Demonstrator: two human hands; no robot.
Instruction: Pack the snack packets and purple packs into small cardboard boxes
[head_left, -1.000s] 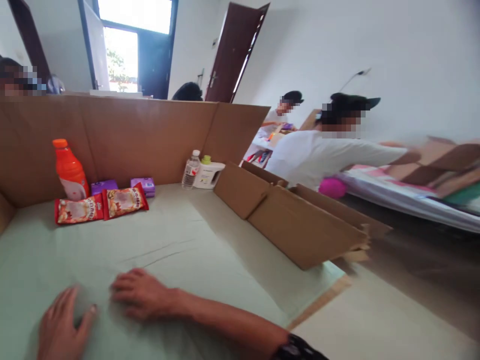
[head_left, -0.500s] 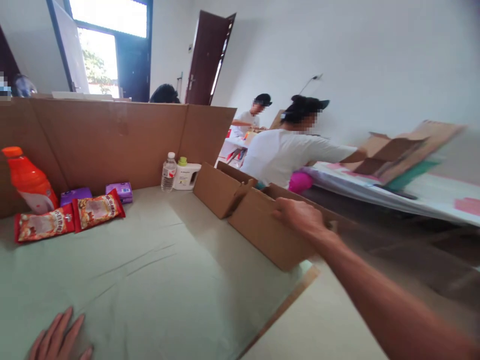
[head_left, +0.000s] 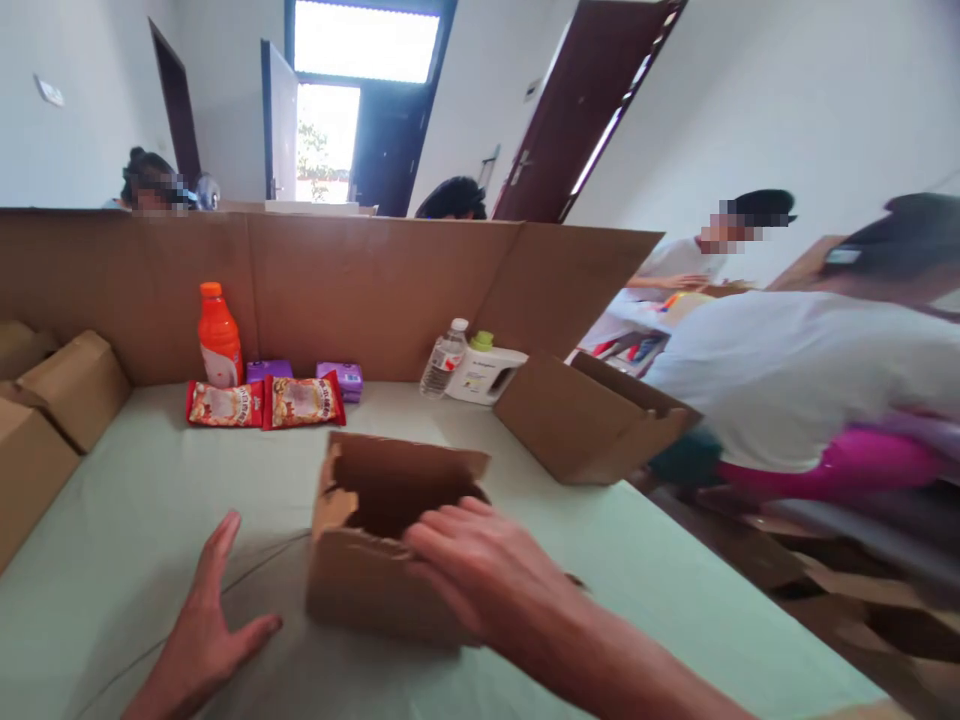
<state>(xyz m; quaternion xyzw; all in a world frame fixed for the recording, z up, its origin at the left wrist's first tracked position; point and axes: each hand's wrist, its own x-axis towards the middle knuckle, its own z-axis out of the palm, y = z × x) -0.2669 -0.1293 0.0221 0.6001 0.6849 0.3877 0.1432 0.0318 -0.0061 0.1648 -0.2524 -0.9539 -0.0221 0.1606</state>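
An open-topped cardboard box (head_left: 367, 580) is at the middle of the green-covered table (head_left: 262, 480). My right hand (head_left: 480, 560) grips its near upper edge, with fingers bent over the rim into the opening. The far wall of the box stands up behind the hand, and its inside looks dark. To the left of the box, my left hand (head_left: 206, 610) is apart from it, thumb and fingers spread, holding nothing.
At the back stand an orange bottle (head_left: 220, 335), red snack packets (head_left: 304, 400), purple packs (head_left: 341, 380), a clear bottle (head_left: 444, 360) and a white jug (head_left: 484, 372) before a cardboard screen (head_left: 375, 290). Other boxes (head_left: 589, 420) flank both sides. Co-workers (head_left: 810, 370) sit beyond.
My right hand has brought the cardboard box from the table's right edge to the middle. My left hand has risen and spread near it. The view has turned left.
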